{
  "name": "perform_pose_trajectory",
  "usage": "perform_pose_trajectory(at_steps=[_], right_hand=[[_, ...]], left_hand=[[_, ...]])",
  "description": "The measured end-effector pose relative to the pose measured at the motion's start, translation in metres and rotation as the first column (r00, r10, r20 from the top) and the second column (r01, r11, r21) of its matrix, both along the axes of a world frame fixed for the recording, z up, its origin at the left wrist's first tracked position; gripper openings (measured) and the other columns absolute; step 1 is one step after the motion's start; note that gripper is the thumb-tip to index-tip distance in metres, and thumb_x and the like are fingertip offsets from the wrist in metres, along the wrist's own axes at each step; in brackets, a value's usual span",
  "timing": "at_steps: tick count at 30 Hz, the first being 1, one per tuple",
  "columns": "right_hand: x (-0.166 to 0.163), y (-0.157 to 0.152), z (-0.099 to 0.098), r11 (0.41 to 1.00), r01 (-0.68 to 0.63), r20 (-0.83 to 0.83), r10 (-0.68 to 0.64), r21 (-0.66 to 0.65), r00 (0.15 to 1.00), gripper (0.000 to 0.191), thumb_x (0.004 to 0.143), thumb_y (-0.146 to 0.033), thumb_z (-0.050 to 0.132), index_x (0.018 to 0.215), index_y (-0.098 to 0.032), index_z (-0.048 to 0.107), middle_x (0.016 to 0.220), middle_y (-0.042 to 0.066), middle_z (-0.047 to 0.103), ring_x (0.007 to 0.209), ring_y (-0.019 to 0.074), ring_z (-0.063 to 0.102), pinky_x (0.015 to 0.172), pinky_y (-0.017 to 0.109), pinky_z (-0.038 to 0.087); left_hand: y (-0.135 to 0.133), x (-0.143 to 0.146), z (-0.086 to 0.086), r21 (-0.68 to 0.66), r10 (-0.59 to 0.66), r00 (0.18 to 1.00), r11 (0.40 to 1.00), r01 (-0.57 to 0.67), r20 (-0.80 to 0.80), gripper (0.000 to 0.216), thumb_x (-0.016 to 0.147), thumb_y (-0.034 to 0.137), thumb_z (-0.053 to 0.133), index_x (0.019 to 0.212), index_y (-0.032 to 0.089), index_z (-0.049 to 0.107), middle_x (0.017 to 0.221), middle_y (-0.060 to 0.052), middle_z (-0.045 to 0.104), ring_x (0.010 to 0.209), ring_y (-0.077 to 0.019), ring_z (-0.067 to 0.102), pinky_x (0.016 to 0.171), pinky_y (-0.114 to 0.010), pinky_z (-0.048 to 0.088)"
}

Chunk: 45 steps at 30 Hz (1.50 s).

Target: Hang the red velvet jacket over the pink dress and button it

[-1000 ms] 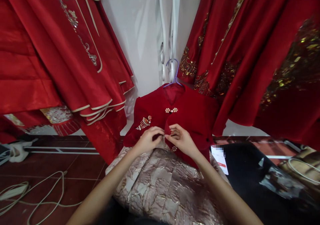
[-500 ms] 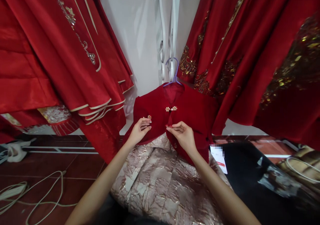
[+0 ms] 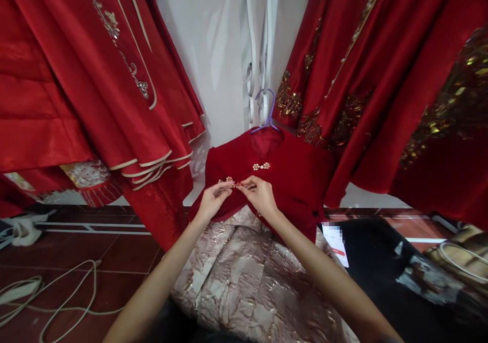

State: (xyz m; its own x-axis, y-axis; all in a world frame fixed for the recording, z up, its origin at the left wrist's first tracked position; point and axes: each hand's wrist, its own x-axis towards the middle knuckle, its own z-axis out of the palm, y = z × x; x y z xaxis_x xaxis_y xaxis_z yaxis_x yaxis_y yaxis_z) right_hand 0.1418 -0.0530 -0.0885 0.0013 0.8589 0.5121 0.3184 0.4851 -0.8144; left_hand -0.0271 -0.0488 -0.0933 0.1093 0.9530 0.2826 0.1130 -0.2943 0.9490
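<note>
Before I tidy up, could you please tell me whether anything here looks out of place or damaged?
Mainly the pale cable: it sprawls in untidy loops on the floor tiles at the view's left. Crumpled clear plastic lies at the right. The red jacket shows no evident stain or damage.

The right hand (image 3: 259, 195) pinches a small beaded piece (image 3: 237, 185) of the red jacket (image 3: 297, 165) — the left hand (image 3: 213, 200) just beside it. The jacket hangs on a purple hanger (image 3: 272, 113) — shiny patterned fabric (image 3: 244, 267) below.
</note>
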Motion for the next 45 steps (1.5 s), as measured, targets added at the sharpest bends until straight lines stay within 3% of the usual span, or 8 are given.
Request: perform_pose_trajectory(at_steps=[11, 16, 21, 28, 31, 34, 40, 45], right_hand=[[-0.005, 0.004, -0.006, 0.995, 0.073, 0.045, -0.076, 0.068, 0.996, 0.011, 0.081, -0.03, 0.061, 0.079, -0.019, 0.064, 0.081, 0.003, 0.07, 0.068, 0.0156, 0.066, 0.065, 0.028, 0.056], [0.005, -0.002, -0.002, 0.999, -0.03, 0.014, 0.03, 0.02, 0.999, 0.014, 0.082, -0.03, 0.06, 0.087, -0.019, 0.068, 0.087, 0.004, 0.072, 0.075, 0.0166, 0.069, 0.07, 0.029, 0.058], [0.04, -0.028, -0.007, 0.987, -0.104, 0.038, 0.109, -0.12, 0.993, 0.022, 0.082, -0.031, 0.06, 0.1, -0.022, 0.068, 0.096, 0.004, 0.073, 0.085, 0.018, 0.07, 0.074, 0.031, 0.058], [0.06, -0.05, -0.024, 0.969, 0.003, 0.28, 0.068, -0.247, 0.957, 0.013, 0.082, -0.031, 0.057, 0.084, -0.02, 0.064, 0.079, 0.004, 0.069, 0.073, 0.017, 0.066, 0.072, 0.031, 0.052], [0.051, -0.055, -0.031, 0.962, 0.105, 0.466, 0.025, -0.251, 0.884, 0.026, 0.069, -0.031, 0.072, 0.087, -0.02, 0.057, 0.086, 0.007, 0.064, 0.076, 0.0203, 0.063, 0.067, 0.032, 0.049], [0.043, -0.053, -0.043, 0.955, 0.201, 0.568, -0.043, -0.219, 0.822, 0.031, 0.063, -0.018, 0.071, 0.085, -0.02, 0.05, 0.09, 0.007, 0.059, 0.077, 0.0201, 0.06, 0.065, 0.03, 0.046], [0.05, -0.034, -0.061, 0.94, 0.116, 0.358, 0.007, -0.322, 0.934, 0.033, 0.06, -0.006, 0.064, 0.082, -0.021, 0.044, 0.074, -0.002, 0.056, 0.062, 0.0125, 0.056, 0.06, 0.023, 0.043], [0.057, -0.029, -0.061, 0.916, 0.058, 0.27, 0.056, -0.396, 0.961, 0.029, 0.059, -0.01, 0.066, 0.083, -0.019, 0.052, 0.065, -0.004, 0.057, 0.06, 0.0126, 0.056, 0.058, 0.023, 0.041]], left_hand=[[0.007, 0.005, 0.007, 0.236, 0.155, 0.966, 0.966, -0.105, -0.207, 0.021, 0.074, 0.028, 0.066, 0.089, 0.014, 0.071, 0.091, -0.008, 0.074, 0.082, -0.0193, 0.069, 0.081, -0.033, 0.055], [0.008, -0.005, 0.016, 0.289, 0.062, 0.91, 0.955, 0.066, -0.411, 0.019, 0.082, 0.026, 0.058, 0.096, 0.017, 0.066, 0.098, -0.006, 0.071, 0.089, -0.0175, 0.067, 0.083, -0.031, 0.053], [0.0, -0.035, 0.02, 0.207, -0.049, 0.861, 0.962, 0.177, -0.506, 0.023, 0.085, 0.021, 0.047, 0.106, 0.017, 0.057, 0.109, -0.009, 0.063, 0.093, -0.0155, 0.063, 0.084, -0.032, 0.052], [-0.009, -0.073, 0.019, -0.252, -0.42, 0.616, 0.904, 0.344, -0.667, 0.037, 0.069, 0.032, 0.066, 0.099, 0.016, 0.052, 0.085, -0.003, 0.062, 0.08, -0.0169, 0.061, 0.07, -0.028, 0.05], [-0.013, -0.062, 0.014, -0.189, -0.314, 0.489, 0.939, 0.289, -0.814, 0.038, 0.062, 0.039, 0.072, 0.089, 0.018, 0.056, 0.077, -0.001, 0.061, 0.07, -0.0177, 0.059, 0.062, -0.026, 0.044], [-0.018, -0.04, 0.014, -0.003, -0.114, 0.409, 0.965, 0.263, -0.905, 0.02, 0.071, 0.037, 0.063, 0.077, 0.019, 0.057, 0.067, -0.001, 0.059, 0.063, -0.0179, 0.057, 0.06, -0.027, 0.038], [-0.034, -0.002, 0.022, 0.152, 0.081, 0.612, 0.986, 0.065, -0.787, 0.018, 0.08, 0.036, 0.056, 0.079, 0.018, 0.055, 0.063, 0.0, 0.061, 0.057, -0.0145, 0.056, 0.055, -0.024, 0.036], [-0.042, 0.007, 0.02, -0.004, -0.156, 0.679, 0.975, 0.22, -0.717, 0.026, 0.082, 0.042, 0.056, 0.08, 0.017, 0.06, 0.071, -0.002, 0.067, 0.063, -0.0136, 0.06, 0.058, -0.022, 0.04]])
